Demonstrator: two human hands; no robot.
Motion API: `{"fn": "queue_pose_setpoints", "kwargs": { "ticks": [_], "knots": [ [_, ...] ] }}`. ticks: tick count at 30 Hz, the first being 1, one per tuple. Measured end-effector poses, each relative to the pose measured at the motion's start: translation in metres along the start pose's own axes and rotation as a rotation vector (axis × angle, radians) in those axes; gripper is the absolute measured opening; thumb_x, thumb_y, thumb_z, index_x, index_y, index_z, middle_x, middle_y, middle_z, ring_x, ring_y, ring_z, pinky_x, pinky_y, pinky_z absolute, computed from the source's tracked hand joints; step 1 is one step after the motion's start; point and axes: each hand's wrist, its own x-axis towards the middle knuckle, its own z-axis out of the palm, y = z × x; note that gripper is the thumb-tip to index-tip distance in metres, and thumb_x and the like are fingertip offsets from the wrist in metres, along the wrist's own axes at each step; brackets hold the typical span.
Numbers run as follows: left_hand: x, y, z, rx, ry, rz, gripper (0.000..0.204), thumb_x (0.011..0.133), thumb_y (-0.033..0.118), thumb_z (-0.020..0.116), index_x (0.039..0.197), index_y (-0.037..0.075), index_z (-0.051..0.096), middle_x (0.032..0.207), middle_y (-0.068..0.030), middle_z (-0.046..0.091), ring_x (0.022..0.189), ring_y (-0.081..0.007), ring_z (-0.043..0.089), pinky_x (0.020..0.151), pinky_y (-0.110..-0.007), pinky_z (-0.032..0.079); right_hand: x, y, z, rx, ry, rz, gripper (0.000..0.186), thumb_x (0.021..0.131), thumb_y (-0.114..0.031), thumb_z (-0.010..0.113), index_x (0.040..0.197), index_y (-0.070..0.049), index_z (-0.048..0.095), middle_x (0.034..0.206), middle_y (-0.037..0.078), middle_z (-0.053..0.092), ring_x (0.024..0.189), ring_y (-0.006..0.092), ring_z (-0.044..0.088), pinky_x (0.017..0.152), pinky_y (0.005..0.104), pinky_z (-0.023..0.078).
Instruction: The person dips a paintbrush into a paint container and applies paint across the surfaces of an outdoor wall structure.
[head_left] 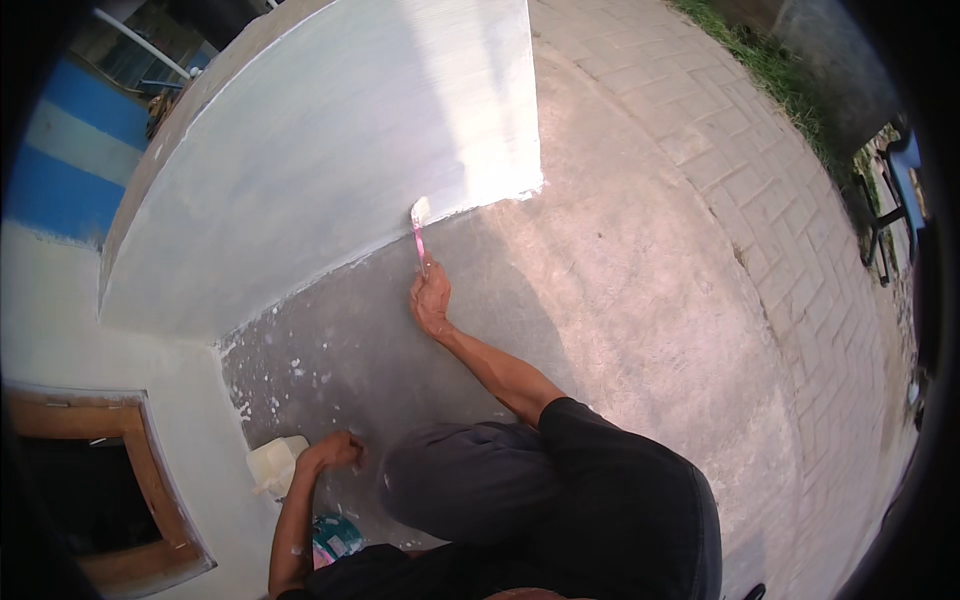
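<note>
My right hand [432, 295] is closed around the pink handle of a paintbrush [419, 232]. The brush's pale, paint-covered head touches the foot of a white wall [330, 150], just above where it meets the grey floor. My left hand [345, 451] hangs at the lower left with its fingers loosely curled, and I see nothing in them. Beside that wrist stands a cream plastic container [278, 465], partly hidden by the arm. A teal-and-pink container [337, 538] sits close to my left forearm, partly covered.
White paint drops [296, 368] spot the concrete floor [640, 270]. At the left, a wood-framed opening [135, 440] is set in a pale wall. Block paving [740, 130] curves along the right, with grass [760, 55] beyond it. My bent knee [450, 475] is near the left hand.
</note>
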Motion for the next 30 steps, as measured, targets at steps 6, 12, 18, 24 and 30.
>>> {"fn": "queue_pose_setpoints", "kwargs": {
  "ticks": [6, 12, 18, 24, 30],
  "knots": [
    [0.012, 0.008, -0.006, -0.001, -0.012, 0.031, 0.027, 0.076, 0.014, 0.054, 0.09, 0.001, 0.073, 0.087, -0.0135, 0.073, 0.085, -0.0237, 0.07, 0.081, -0.034, 0.052, 0.052, -0.008, -0.007, 0.022, -0.549, -0.319, 0.026, 0.088, -0.005, 0.057, 0.113, -0.008, 0.063, 0.093, 0.017, 0.062, 0.082, 0.0388, 0.062, 0.07, 0.046, 0.049],
    [-0.001, 0.002, -0.004, -0.021, 0.025, 0.036, 0.028, 0.076, 0.015, 0.054, 0.09, 0.003, 0.074, 0.088, -0.0122, 0.073, 0.086, -0.0237, 0.069, 0.082, -0.034, 0.052, 0.164, 0.017, -0.129, -0.178, -0.308, -0.394, 0.02, 0.09, -0.009, 0.061, 0.109, -0.006, 0.067, 0.096, 0.015, 0.066, 0.083, 0.0344, 0.065, 0.073, 0.0397, 0.051],
    [0.013, 0.001, -0.004, 0.025, 0.102, 0.13, 0.027, 0.078, 0.016, 0.054, 0.09, 0.005, 0.075, 0.085, -0.0114, 0.073, 0.083, -0.0223, 0.07, 0.08, -0.034, 0.052, 0.196, 0.053, -0.21, -0.318, 0.325, -0.072, 0.02, 0.088, -0.004, 0.061, 0.106, 0.004, 0.065, 0.091, 0.024, 0.066, 0.079, 0.0387, 0.064, 0.071, 0.0425, 0.05],
    [0.024, -0.009, -0.004, 0.044, 0.082, 0.183, 0.024, 0.077, 0.018, 0.058, 0.09, 0.007, 0.075, 0.085, -0.011, 0.073, 0.078, -0.0232, 0.069, 0.08, -0.036, 0.052, 0.136, -0.01, -0.081, -0.07, 0.393, -0.16, 0.028, 0.091, -0.007, 0.06, 0.115, 0.007, 0.06, 0.079, 0.018, 0.059, 0.066, 0.0312, 0.056, 0.06, 0.041, 0.044],
    [0.018, -0.021, -0.002, 0.095, 0.076, 0.138, 0.027, 0.083, 0.022, 0.056, 0.096, 0.004, 0.073, 0.091, -0.0115, 0.073, 0.086, -0.0215, 0.068, 0.084, -0.036, 0.049, -0.017, -0.088, 0.024, 0.046, -0.193, -0.213, 0.032, 0.088, -0.007, 0.061, 0.121, -0.004, 0.058, 0.089, 0.019, 0.058, 0.078, 0.0375, 0.061, 0.066, 0.0454, 0.048]
  ]
}}
